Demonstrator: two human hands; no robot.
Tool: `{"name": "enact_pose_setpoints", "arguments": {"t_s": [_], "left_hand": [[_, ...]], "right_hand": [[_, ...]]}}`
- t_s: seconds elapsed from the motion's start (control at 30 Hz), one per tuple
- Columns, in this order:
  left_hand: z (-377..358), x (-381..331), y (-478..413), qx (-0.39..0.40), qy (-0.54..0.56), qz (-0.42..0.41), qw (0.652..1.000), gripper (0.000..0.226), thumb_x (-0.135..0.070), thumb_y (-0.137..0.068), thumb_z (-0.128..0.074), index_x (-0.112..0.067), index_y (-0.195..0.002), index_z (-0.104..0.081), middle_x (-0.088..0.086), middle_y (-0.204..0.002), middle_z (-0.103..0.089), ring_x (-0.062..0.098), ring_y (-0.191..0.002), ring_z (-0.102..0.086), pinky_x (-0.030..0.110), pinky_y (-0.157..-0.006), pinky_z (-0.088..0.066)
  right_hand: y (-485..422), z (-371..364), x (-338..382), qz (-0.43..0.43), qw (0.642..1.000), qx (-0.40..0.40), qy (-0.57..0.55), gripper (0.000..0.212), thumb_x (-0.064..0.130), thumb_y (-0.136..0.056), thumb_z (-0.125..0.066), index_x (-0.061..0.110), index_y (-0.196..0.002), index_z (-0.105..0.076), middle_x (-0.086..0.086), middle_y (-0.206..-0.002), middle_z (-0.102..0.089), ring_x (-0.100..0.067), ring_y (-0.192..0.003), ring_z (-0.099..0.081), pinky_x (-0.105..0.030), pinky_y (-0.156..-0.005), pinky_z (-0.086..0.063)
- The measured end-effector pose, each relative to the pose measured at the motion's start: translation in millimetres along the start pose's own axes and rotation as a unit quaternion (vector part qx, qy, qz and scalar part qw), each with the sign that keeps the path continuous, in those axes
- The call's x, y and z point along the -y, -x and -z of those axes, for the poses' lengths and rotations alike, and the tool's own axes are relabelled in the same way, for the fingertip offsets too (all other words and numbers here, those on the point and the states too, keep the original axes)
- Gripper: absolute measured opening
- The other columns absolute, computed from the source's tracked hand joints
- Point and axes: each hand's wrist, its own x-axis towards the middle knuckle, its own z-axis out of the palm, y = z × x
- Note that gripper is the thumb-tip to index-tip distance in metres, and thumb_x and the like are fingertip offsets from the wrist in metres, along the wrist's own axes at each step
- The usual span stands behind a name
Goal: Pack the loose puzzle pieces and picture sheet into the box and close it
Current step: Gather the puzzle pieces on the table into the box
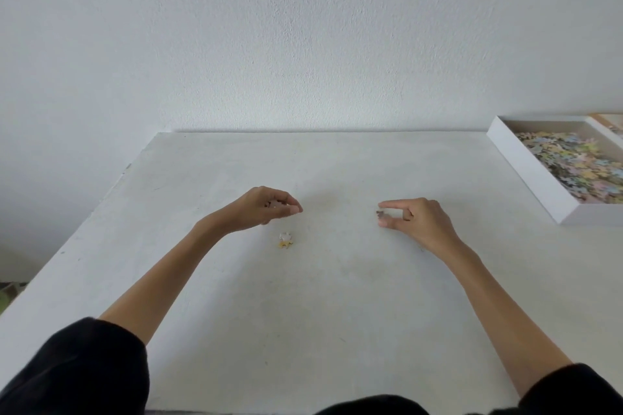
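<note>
On the white table (pixel 320 296), my left hand (pixel 266 207) curls its fingers round a pinkish puzzle piece (pixel 275 203). My right hand (pixel 413 217) pinches a small dark puzzle piece (pixel 381 213) between thumb and forefinger, just above the tabletop. A white and yellow loose piece (pixel 285 240) lies on the table just below my left hand. The open white box (pixel 526 175) stands at the right edge, holding a heap of pastel puzzle pieces (pixel 580 167). No picture sheet is in sight.
A second box part or lid (pixel 610 121) shows partly at the far right behind the box. The table meets a white wall at the back. Its left edge drops off to the floor.
</note>
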Motion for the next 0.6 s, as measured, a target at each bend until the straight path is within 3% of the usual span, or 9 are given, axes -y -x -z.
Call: {"name": "enact_pose_setpoints", "arguments": {"t_s": [0.17,0.33,0.53,0.6], "left_hand": [[-0.7,0.5,12.6,0.014,-0.025,-0.014,0.999,0.024,-0.031,-0.076,-0.073,-0.032,-0.099,-0.068,-0.012,-0.056,-0.041,0.006,-0.051,-0.034,0.010,-0.054,-0.029],[2.0,1.3,26.7,0.020,-0.013,-0.003,1.000,0.036,-0.026,-0.067,-0.081,-0.032,-0.101,-0.069,-0.005,-0.056,-0.035,0.010,-0.054,-0.027,0.013,-0.055,-0.027],[-7.0,1.5,35.9,0.000,-0.050,-0.012,0.999,0.034,-0.023,-0.066,-0.082,-0.033,-0.097,-0.071,0.000,-0.061,-0.040,0.008,-0.053,-0.031,0.012,-0.053,-0.028],[-8.5,2.6,38.1,-0.021,-0.049,-0.022,0.998,0.031,-0.024,-0.065,-0.082,-0.029,-0.094,-0.073,-0.004,-0.063,-0.043,0.007,-0.055,-0.034,0.012,-0.054,-0.028]], "right_hand": [[6.2,-4.3,2.8,0.020,0.999,-0.029,-0.003,0.010,0.036,-0.072,-0.075,0.031,-0.080,-0.071,0.003,-0.039,-0.030,-0.008,-0.043,-0.035,-0.020,-0.045,-0.020],[1.1,1.4,8.4,0.014,0.999,0.046,-0.011,0.023,0.021,-0.076,-0.072,0.027,-0.070,-0.051,0.007,-0.051,-0.039,-0.012,-0.052,-0.040,-0.027,-0.052,-0.028],[9.2,-15.4,20.9,0.049,0.996,0.036,-0.067,0.008,0.008,-0.088,-0.047,0.015,-0.091,-0.044,-0.002,-0.053,-0.038,-0.018,-0.049,-0.035,-0.029,-0.053,-0.028],[10.3,-14.7,27.7,0.028,0.989,0.037,-0.142,0.021,0.006,-0.089,-0.043,0.020,-0.102,-0.049,-0.005,-0.054,-0.042,-0.013,-0.048,-0.039,-0.021,-0.049,-0.033]]}}
